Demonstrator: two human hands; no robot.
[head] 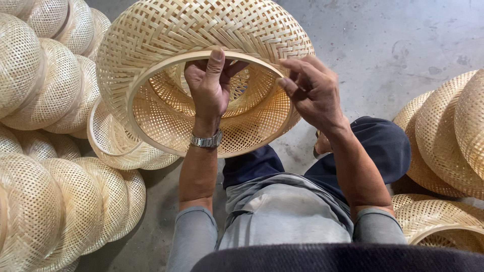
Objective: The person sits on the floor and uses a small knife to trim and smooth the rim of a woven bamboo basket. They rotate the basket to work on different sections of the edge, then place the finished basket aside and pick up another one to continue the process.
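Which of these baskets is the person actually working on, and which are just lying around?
In hand:
- woven bamboo basket, gripped at its rim hoop
- left hand, thumb over the rim
- right hand, fingers on the rim's edge

Lying about:
- basket stacks on the left
- baskets on the right
- concrete floor
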